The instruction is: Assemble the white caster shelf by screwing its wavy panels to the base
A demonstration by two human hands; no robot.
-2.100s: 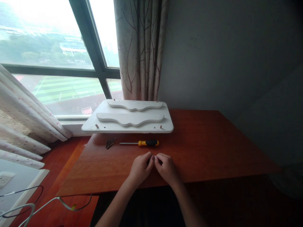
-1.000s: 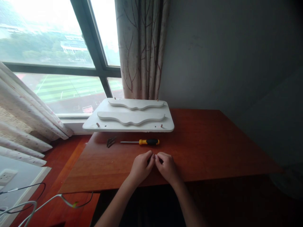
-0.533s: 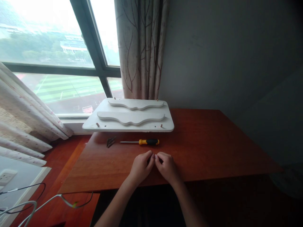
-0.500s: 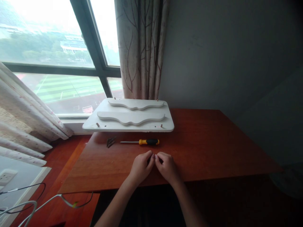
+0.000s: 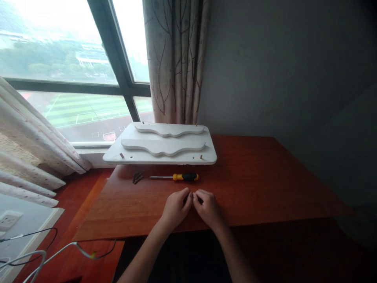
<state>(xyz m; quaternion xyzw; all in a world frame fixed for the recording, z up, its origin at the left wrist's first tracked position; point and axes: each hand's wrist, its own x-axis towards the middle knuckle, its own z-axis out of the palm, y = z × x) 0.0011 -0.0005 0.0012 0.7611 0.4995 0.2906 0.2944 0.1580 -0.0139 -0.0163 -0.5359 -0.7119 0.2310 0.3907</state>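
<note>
My left hand (image 5: 176,204) and my right hand (image 5: 208,206) rest near the front edge of the wooden table, fingers curled in, thumbs against the forefingers. Their fingertips meet in the middle, and I see nothing held in either. Just beyond them lies a screwdriver (image 5: 185,177) with a yellow and black handle, its shaft pointing left. To its left is a small heap of dark screws (image 5: 137,177). Farther back sits a white board (image 5: 160,142) with two wavy-edged white rails on top, and short wooden dowels stand up near its corners.
The reddish wooden table (image 5: 250,177) reaches to a grey wall on the right. A window (image 5: 88,114) and a patterned curtain (image 5: 176,59) stand behind. Cables (image 5: 59,249) hang at the lower left near a wall socket (image 5: 10,221).
</note>
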